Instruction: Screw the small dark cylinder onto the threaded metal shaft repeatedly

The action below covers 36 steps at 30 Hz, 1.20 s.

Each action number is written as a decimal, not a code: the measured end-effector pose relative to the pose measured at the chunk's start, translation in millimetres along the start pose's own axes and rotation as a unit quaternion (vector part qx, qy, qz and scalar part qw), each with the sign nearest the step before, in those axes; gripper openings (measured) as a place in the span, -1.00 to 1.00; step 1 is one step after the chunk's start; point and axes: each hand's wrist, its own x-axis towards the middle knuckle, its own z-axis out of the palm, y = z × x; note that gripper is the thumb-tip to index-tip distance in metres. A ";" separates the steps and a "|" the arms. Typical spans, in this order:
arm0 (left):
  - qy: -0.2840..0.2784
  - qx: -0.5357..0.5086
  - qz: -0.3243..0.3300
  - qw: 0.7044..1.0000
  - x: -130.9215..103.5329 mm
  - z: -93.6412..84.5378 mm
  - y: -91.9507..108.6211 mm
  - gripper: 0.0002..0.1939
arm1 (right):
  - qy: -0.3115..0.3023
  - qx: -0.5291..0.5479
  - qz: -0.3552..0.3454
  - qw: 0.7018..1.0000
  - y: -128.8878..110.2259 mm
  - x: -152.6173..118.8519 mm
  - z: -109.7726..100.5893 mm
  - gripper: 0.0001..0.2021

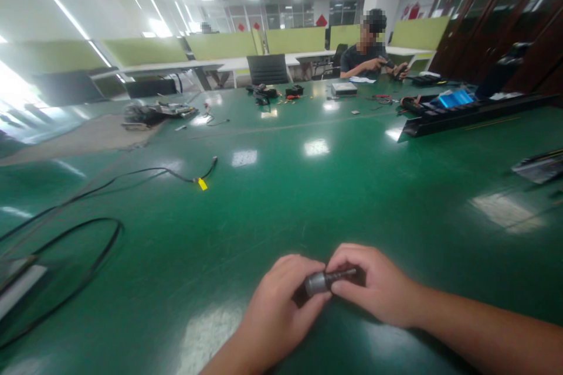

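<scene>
Low in the head view, a small grey metal cylinder (pixel 315 284) with a thin dark shaft (pixel 343 274) lies on its side between my hands, over the green table (pixel 281 205). My left hand (pixel 288 299) is wrapped round the thick cylinder end, thumb below and fingers above. From the right, my right hand (pixel 373 284) pinches the part near the base of the shaft, whose tip points right. The fingertips of both hands nearly meet. Fine details of the part are blurred.
A black cable (pixel 162 170) with a yellow tag (pixel 202 183) runs over the table's left side. Far right stands a long black rail (pixel 475 114) beside a blue item (pixel 455 98). Tools and a grey box (pixel 343 89) lie farther back, where a person (pixel 363 61) sits.
</scene>
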 end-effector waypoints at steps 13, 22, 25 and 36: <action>0.000 0.004 0.010 1.000 -1.5 1.7 -0.6 -0.73 | 0.002 0.003 -0.001 1.000 1.4 0.9 -1.7 -0.90; 0.006 0.009 0.011 1.000 -1.9 0.1 -0.6 -0.73 | 0.003 0.002 -0.001 1.000 2.3 0.3 -1.9 -0.92; 0.007 0.013 0.013 1.000 -2.2 0.3 -0.7 -0.73 | 0.001 -0.001 -0.003 1.000 2.5 0.0 -2.3 -0.93; 0.011 0.017 0.016 1.000 -2.4 0.3 -1.2 -0.71 | -0.001 -0.002 0.001 1.000 1.5 -0.3 -2.9 -0.93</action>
